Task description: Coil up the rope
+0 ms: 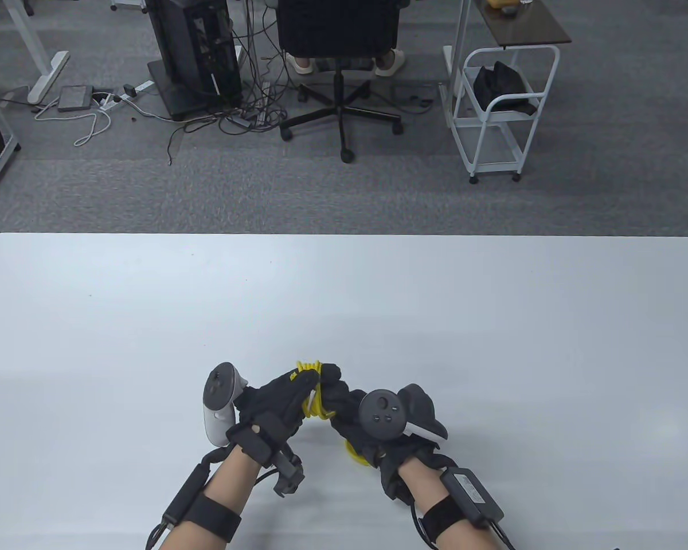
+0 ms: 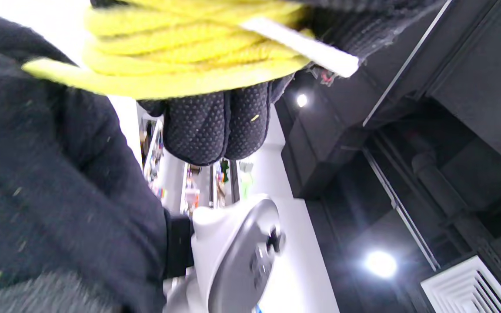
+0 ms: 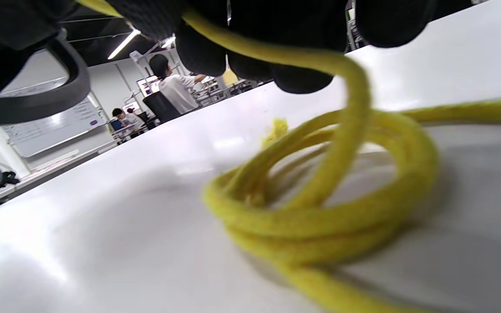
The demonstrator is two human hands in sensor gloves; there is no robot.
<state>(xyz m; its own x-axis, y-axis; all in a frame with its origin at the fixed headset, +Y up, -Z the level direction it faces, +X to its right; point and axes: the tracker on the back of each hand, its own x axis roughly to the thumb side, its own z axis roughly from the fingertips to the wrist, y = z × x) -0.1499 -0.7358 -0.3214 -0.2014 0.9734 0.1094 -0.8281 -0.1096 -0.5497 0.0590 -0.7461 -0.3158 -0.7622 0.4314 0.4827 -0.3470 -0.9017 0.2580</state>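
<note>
A yellow rope (image 1: 315,395) is held between both gloved hands near the table's front edge. Several turns of it are wrapped around the fingers of my left hand (image 1: 281,395), which grips the bundle; the left wrist view shows the wound strands (image 2: 181,52) close up. My right hand (image 1: 350,404) meets the left and holds a strand (image 3: 276,54) running down from its fingers. The rest of the rope lies in loose loops (image 3: 320,208) on the table under my right hand, seen in the table view as a bit of yellow (image 1: 356,455) by the right wrist.
The white table (image 1: 344,298) stretches bare ahead and to both sides of the hands. Beyond its far edge are an office chair (image 1: 338,51), a computer tower (image 1: 195,51) and a white cart (image 1: 504,109) on the carpet.
</note>
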